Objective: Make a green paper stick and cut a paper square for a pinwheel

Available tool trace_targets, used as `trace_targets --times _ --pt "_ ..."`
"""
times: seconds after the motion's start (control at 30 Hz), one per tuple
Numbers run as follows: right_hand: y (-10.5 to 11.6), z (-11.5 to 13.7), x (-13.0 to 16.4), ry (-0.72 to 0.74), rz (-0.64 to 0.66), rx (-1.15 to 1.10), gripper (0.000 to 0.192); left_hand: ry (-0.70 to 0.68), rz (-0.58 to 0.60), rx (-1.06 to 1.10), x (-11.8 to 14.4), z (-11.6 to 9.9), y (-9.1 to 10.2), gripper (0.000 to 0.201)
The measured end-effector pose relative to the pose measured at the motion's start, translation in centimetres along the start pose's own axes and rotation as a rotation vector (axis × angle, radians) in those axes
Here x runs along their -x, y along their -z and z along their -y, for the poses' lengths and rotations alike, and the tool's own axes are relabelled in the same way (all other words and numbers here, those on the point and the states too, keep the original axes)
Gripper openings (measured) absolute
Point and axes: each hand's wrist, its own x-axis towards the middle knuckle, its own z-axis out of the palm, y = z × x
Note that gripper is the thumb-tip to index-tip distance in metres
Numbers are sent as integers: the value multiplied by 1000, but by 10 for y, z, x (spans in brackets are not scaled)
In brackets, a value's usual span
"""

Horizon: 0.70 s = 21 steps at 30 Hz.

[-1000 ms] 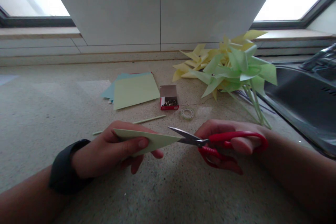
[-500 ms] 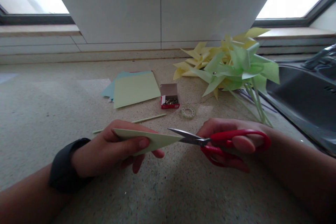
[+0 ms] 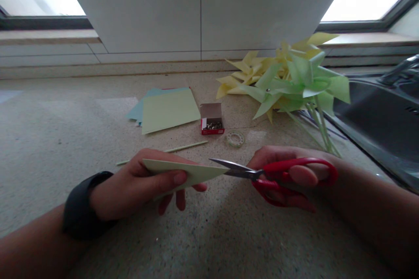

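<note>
My left hand pinches a folded pale green sheet of paper between thumb and fingers, its pointed corner turned to the right. In my right hand is a pair of scissors with red handles, my fingers through the loops. The blades are parted, and the paper's tip lies between them. Behind my left hand a thin pale green stick lies on the counter, partly hidden by that hand.
Beyond the hands are stacked green and blue paper sheets, an open red box of small metal fasteners and a roll of clear tape. Yellow pinwheels and green pinwheels lie at back right, beside a metal sink.
The folded paper's tip has shifted slightly right, a little further between the blades. The fingers under the paper have moved a little. Both hands keep their grip.
</note>
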Motion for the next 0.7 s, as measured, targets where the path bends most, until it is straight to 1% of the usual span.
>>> trace_targets --times 0.1,0.17,0.23,0.37,0.53,0.63,0.7 --pt "-2 2 -1 0 -45 19 44 -25 -13 100 1 3 -1 28" --pt "-2 3 -2 4 -14 46 46 -50 -25 143 0 4 -2 31" --pt "-2 2 -3 25 12 63 47 -57 -22 165 -1 4 -3 29" --pt "0 0 -2 49 -33 45 48 -49 3 122 -4 0 -4 26" --pt "0 5 -1 -3 0 68 47 -38 17 63 -3 -2 -2 27" --pt "-1 5 -1 -8 11 37 48 -39 23 9 -3 -2 1 28" --pt "-2 3 -2 6 -5 18 48 -33 25 2 -3 -2 1 28"
